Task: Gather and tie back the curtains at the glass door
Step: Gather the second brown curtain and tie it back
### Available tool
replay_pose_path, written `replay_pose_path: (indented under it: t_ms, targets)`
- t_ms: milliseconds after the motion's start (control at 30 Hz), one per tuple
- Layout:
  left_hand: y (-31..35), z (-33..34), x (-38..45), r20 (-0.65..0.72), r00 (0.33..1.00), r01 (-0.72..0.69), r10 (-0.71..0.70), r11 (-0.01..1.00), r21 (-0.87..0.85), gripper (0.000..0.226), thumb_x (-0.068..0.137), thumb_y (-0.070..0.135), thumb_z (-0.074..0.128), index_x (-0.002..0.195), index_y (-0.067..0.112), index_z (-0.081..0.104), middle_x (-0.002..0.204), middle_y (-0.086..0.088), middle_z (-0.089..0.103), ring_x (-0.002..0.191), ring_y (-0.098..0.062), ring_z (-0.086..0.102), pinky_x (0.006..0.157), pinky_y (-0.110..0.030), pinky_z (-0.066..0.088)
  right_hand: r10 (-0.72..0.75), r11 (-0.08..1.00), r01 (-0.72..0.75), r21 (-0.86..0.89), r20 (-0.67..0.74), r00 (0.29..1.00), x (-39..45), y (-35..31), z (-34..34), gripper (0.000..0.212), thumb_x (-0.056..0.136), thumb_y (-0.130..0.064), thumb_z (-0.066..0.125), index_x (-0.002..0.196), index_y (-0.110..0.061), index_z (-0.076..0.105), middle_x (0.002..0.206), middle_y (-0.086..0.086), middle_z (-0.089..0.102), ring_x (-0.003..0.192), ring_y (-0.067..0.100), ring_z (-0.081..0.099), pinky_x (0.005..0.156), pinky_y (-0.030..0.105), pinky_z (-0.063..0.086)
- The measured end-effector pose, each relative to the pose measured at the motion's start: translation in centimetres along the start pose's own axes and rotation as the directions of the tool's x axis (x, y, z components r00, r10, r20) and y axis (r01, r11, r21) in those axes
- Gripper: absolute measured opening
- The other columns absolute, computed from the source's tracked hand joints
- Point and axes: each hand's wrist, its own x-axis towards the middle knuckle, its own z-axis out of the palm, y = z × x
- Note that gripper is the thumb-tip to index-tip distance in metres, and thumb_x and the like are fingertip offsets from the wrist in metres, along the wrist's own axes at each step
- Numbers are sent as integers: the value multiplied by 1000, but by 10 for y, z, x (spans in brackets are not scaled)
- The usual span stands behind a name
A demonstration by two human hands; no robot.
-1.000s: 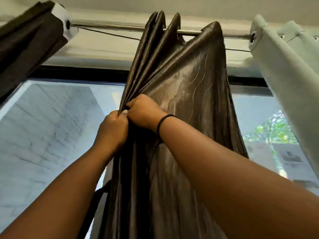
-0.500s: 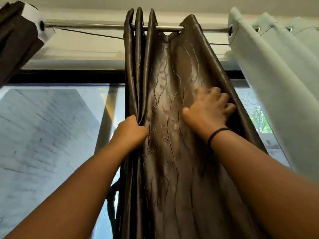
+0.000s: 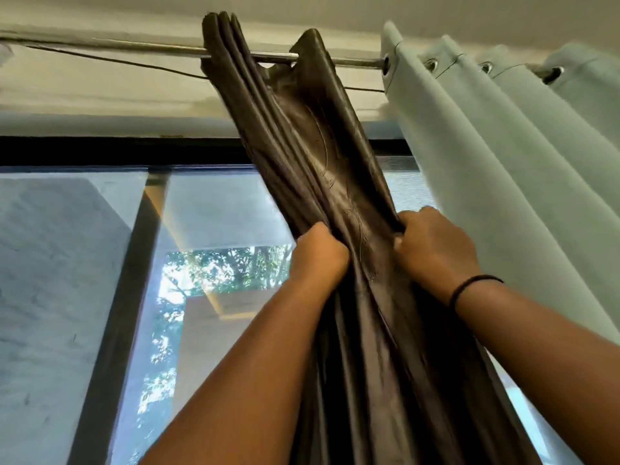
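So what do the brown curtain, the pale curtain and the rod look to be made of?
Brown curtain: glossy satin-like woven fabric, with sheen and an embossed pattern. Pale curtain: matte, heavier cloth with metal eyelets; fibre unclear. Rod: probably polished metal, given its bright highlights.

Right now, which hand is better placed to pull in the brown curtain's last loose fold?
Right hand, probably: it grips the brown curtain at its right edge, where the fold still spreads. Left hand already holds the bunched pleats.

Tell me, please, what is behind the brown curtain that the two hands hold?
Behind the brown curtain are the curtain rod, a thin wire, the dark door frame and glass. Both hands grip its folds: left hand, right hand. The part directly behind the fabric is covered.
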Motion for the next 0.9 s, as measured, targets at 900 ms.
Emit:
replay_pose_path:
  t_ms: [900]
  targets:
    - [-155,-138,-64,-246,965,-24,88,967,252,16,94,16,47,98,11,62,101,-19,66,94,-40,58,65,-28,30,-459,785,180,592,362,812,-36,-263,28,20,93,-11,42,100,-5,59,106,17,58,93,26,52,67,28,38]
